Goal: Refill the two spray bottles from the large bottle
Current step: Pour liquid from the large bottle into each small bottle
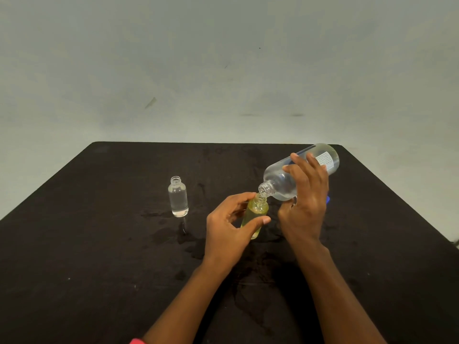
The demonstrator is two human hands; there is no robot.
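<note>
My right hand [306, 197] grips the large clear bottle [280, 181], tipped with its open mouth down to the left, right over the neck of a small yellow-tinted bottle [255, 211]. My left hand [228, 229] holds that small bottle between thumb and fingers, slightly tilted above the table. A second small clear bottle [178, 196] stands upright and uncapped to the left, holding clear liquid.
The black table [99, 244] shows wet patches around the bottles and in front of my hands. Something small and blue [327, 199] peeks out behind my right hand. A pale wall rises behind the table's far edge.
</note>
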